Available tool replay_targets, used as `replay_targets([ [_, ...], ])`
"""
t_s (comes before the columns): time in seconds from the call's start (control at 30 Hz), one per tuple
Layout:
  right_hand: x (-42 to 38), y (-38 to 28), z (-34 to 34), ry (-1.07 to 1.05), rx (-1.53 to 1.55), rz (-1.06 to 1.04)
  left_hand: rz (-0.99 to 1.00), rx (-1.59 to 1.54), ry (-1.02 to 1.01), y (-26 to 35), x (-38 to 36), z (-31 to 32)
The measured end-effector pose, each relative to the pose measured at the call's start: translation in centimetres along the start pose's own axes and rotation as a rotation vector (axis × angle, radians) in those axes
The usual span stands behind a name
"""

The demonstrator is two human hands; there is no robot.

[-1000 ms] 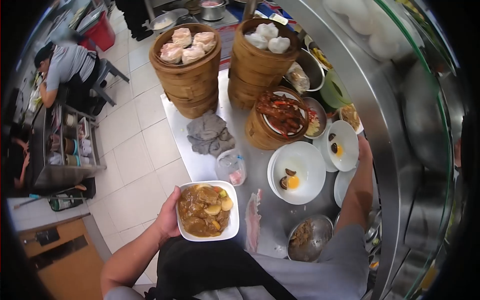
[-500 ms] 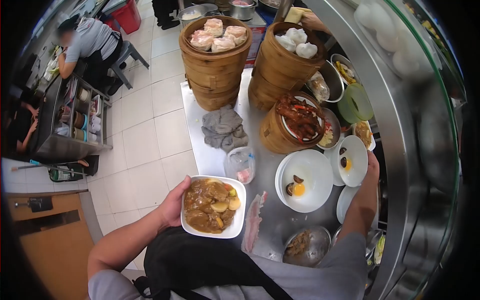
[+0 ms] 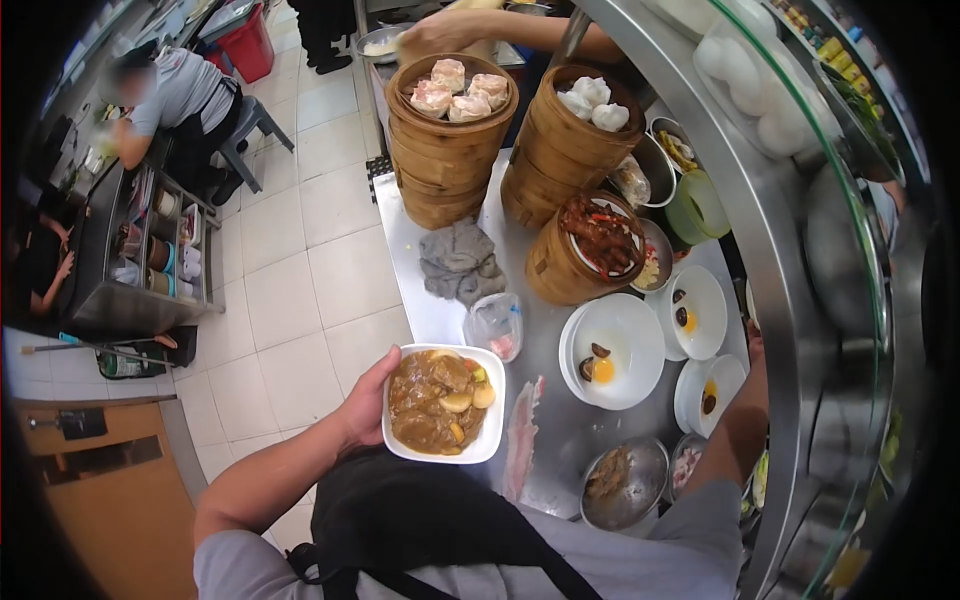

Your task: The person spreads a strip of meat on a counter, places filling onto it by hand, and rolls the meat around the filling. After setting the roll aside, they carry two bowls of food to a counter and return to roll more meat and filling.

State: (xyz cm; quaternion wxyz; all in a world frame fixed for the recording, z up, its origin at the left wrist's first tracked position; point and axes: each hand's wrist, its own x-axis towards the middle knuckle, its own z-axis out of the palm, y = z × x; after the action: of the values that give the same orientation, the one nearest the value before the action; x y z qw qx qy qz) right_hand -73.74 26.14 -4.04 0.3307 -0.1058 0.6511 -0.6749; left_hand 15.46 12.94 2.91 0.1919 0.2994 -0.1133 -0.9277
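My left hand [image 3: 368, 400] is closed on the rim of a white square bowl [image 3: 489, 440], held level near my apron. Brown stew [image 3: 430, 400] with pale round slices fills the bowl. My right hand [image 3: 756, 348] reaches past the white bowls to the counter's right edge, beside the metal frame. Its fingers are hidden, and a thin pale edge shows just above it. Nearest to it are a white bowl [image 3: 712, 300] and a lower white bowl [image 3: 733, 378], each with egg yolk and dark pieces. A larger white bowl [image 3: 630, 345] holds similar contents.
Bamboo steamers [image 3: 445, 165] of dumplings and a steamer of chicken feet [image 3: 600, 235] stand at the back. A grey cloth [image 3: 462, 262], plastic bag [image 3: 497, 325], strip of raw meat [image 3: 522, 440] and steel bowl [image 3: 640, 480] lie nearer. Another person's arm [image 3: 510, 30] extends behind the steamers.
My right hand has moved away from the small egg bowl toward the right edge, uncovering the lower bowl. The other person's arm now reaches left behind the steamers. The view has shifted slightly.
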Motion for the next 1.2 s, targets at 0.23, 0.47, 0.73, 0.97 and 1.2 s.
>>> replay_targets([
  [0.23,-15.9,-1.1,-1.8,-0.138,-0.089,-0.428,0.039,-0.047,-0.036,2.8,-1.7,-0.3],
  [0.47,-36.3,-1.4,8.1,0.223,0.038,-0.007,0.183,-0.085,-0.070,7.1,-6.4,-2.2],
  [0.73,-55.7,6.2,27.5,-0.065,-0.069,0.122,0.352,-0.078,0.005,11.1,-14.3,-8.0],
  [0.97,-63.2,13.2,46.1,-0.632,-0.077,0.239,0.543,-0.097,0.151,12.5,-23.1,-15.0],
  [1.2,-66.6,19.3,63.7,-0.911,-0.365,0.345,0.778,-0.243,0.224,11.9,-32.3,-23.1],
])
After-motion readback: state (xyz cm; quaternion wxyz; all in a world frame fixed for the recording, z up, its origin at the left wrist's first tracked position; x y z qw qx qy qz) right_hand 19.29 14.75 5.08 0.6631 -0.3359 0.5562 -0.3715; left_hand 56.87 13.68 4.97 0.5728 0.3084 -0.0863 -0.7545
